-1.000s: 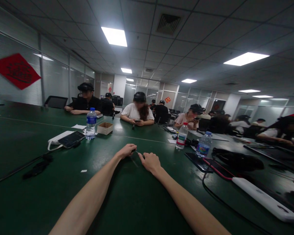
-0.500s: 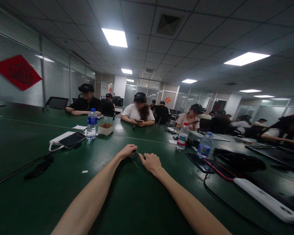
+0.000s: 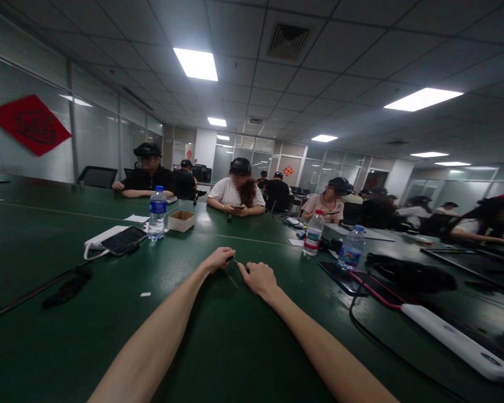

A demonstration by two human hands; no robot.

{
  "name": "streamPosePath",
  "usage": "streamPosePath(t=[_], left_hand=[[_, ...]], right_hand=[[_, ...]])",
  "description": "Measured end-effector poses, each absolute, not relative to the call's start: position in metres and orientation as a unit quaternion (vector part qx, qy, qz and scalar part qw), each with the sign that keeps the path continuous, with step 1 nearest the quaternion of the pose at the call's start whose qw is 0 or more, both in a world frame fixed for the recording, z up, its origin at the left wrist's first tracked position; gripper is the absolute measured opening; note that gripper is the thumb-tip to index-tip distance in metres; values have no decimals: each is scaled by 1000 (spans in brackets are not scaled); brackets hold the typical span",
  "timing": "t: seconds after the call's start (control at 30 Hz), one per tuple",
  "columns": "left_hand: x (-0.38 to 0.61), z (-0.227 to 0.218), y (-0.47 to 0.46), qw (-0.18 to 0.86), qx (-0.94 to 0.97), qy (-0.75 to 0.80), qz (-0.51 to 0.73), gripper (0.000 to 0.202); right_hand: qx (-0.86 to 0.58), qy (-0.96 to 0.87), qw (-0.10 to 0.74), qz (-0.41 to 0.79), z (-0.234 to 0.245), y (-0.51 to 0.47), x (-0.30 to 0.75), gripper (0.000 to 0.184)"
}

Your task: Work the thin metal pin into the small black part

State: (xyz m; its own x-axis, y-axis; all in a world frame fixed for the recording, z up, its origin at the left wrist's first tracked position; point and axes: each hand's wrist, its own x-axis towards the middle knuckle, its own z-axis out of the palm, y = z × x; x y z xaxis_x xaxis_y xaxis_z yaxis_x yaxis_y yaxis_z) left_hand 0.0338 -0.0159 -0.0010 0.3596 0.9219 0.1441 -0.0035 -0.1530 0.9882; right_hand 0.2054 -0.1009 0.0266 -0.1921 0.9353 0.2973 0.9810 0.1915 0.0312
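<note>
Both my hands are held close together above the middle of the green table (image 3: pixel 235 347). My left hand (image 3: pixel 217 259) is closed around a small dark thing (image 3: pixel 229 259) that pokes out at its fingertips. My right hand (image 3: pixel 260 279) is closed too, with a bit of dark material (image 3: pixel 247 270) showing by the thumb. A thin pale shaft (image 3: pixel 236 261) spans the short gap between the two hands. It looks like a slim pen-like tool, but its kind is too small and dim to tell. My fingers hide most of it.
Left stand a water bottle (image 3: pixel 157 215), a small open box (image 3: pixel 181 221) and a phone (image 3: pixel 125 240) by a white power bank. Right are two bottles (image 3: pixel 313 234), a dark tablet (image 3: pixel 340 278), cables and a white power strip (image 3: pixel 457 341). Several people sit around.
My hands and the thing between them stay in the same place. Across the table, a seated person at the right has tilted a phone flatter.
</note>
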Motion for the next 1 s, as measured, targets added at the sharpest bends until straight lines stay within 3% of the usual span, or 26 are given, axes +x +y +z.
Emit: streamPosePath(t=[1.0], left_hand=[[34,-2,-15,535,629,358,435,38]], right_hand=[[-625,-766,102,-114,24,-97,206,73]])
